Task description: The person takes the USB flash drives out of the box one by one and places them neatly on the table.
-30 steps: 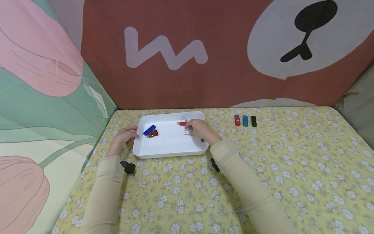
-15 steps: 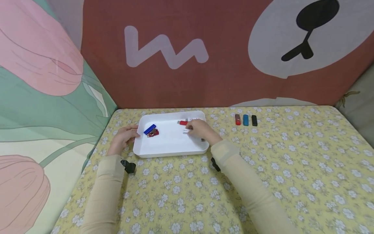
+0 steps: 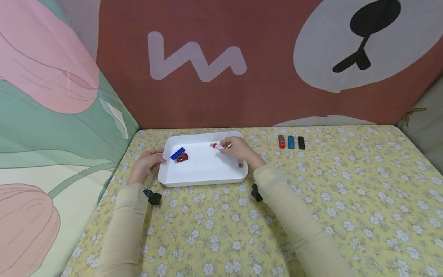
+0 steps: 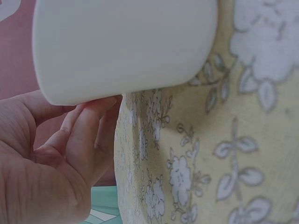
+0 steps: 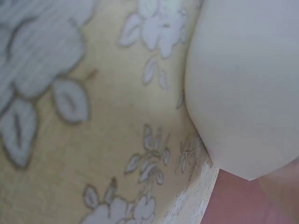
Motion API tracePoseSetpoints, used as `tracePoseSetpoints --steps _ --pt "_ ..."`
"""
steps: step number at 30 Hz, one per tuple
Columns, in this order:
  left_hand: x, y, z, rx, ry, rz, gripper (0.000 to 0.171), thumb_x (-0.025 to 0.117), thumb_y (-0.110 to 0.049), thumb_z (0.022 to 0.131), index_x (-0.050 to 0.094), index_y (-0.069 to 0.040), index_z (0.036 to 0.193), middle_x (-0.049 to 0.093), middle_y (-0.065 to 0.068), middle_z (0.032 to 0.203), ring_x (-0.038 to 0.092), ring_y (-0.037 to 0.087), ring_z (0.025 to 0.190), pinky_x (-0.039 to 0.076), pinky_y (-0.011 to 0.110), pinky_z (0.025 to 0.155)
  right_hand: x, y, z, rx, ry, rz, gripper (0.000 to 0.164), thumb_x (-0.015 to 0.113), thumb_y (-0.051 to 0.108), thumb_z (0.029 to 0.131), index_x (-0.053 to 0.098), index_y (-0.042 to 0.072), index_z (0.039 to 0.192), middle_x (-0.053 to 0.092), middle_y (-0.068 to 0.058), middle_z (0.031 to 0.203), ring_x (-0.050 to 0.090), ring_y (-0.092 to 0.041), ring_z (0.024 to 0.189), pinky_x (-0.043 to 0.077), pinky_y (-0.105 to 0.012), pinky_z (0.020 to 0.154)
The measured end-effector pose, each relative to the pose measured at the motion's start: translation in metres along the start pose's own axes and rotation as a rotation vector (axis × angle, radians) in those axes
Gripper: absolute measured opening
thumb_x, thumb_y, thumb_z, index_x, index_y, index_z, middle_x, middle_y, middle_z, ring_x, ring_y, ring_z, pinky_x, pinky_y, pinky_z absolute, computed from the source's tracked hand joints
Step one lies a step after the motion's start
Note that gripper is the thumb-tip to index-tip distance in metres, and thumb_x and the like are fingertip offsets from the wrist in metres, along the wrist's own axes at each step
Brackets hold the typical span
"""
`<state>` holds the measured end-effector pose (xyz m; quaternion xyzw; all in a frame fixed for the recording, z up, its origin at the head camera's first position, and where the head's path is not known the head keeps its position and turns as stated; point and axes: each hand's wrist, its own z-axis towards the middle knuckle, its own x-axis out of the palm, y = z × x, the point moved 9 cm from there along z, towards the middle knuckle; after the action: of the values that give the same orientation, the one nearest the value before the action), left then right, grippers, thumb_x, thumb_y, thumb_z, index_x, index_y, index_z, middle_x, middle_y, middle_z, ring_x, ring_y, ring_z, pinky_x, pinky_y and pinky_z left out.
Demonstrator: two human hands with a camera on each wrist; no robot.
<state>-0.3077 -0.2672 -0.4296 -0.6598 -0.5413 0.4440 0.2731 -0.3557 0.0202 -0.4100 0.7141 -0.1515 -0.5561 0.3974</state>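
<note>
In the head view, a white tray lies on the table, with USB flash drives in it. My left hand holds the tray's left end, its fingertips against the outside wall in the left wrist view. Over the tray's right part, my right hand pinches a white USB stick. Just below that stick a red USB stick shows, partly covered. A blue stick and a dark red swivel stick lie together at the left. Another stick is by the right wall.
Right of the tray, a red stick, a light blue stick and a black stick stand in a row on the flowered tablecloth. A printed cloth wall rises behind the table.
My right hand has lifted slightly and shifted back, with the white USB stick turned and now over the red one. The stick by the right wall shows more. My left hand has stayed at the tray.
</note>
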Motion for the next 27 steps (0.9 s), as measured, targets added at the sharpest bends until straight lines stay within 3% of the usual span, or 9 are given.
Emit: tracePoseSetpoints --steps 8,16,22,27 --pt "0.000 0.003 0.000 -0.006 -0.001 0.002 0.060 0.053 0.002 0.091 0.034 -0.003 0.148 0.037 0.020 0.150 0.052 -0.003 0.054 0.046 0.013 0.056 -0.007 -0.012 0.002 0.072 -0.036 0.206 0.032 0.064 0.022 0.091 0.065 0.005 0.117 0.065 -0.015 0.116 0.061 -0.027 0.106 0.052 -0.034 0.088" --pt "-0.002 0.004 0.001 -0.027 -0.024 0.000 0.061 0.054 0.003 0.090 0.036 -0.004 0.147 0.038 0.021 0.149 0.052 -0.001 0.050 0.047 0.014 0.055 -0.015 -0.022 -0.003 0.183 -0.045 0.420 0.046 0.063 0.026 0.092 0.053 0.011 0.134 0.059 -0.015 0.128 0.061 -0.029 0.111 0.052 -0.038 0.094" --pt "-0.002 0.003 0.001 -0.017 -0.021 -0.002 0.060 0.054 0.003 0.090 0.036 -0.003 0.147 0.039 0.022 0.148 0.054 -0.001 0.051 0.048 0.014 0.056 -0.028 -0.030 -0.006 0.185 -0.093 0.525 0.049 0.061 0.022 0.094 0.047 0.009 0.139 0.055 -0.018 0.130 0.058 -0.031 0.116 0.050 -0.038 0.098" --pt "-0.002 0.001 0.000 -0.012 -0.020 0.000 0.060 0.054 0.003 0.090 0.036 -0.003 0.147 0.039 0.022 0.148 0.053 -0.001 0.051 0.049 0.014 0.056 -0.044 -0.046 -0.012 0.211 -0.158 0.595 0.051 0.060 0.024 0.094 0.045 0.010 0.141 0.053 -0.012 0.125 0.057 -0.022 0.107 0.049 -0.039 0.100"
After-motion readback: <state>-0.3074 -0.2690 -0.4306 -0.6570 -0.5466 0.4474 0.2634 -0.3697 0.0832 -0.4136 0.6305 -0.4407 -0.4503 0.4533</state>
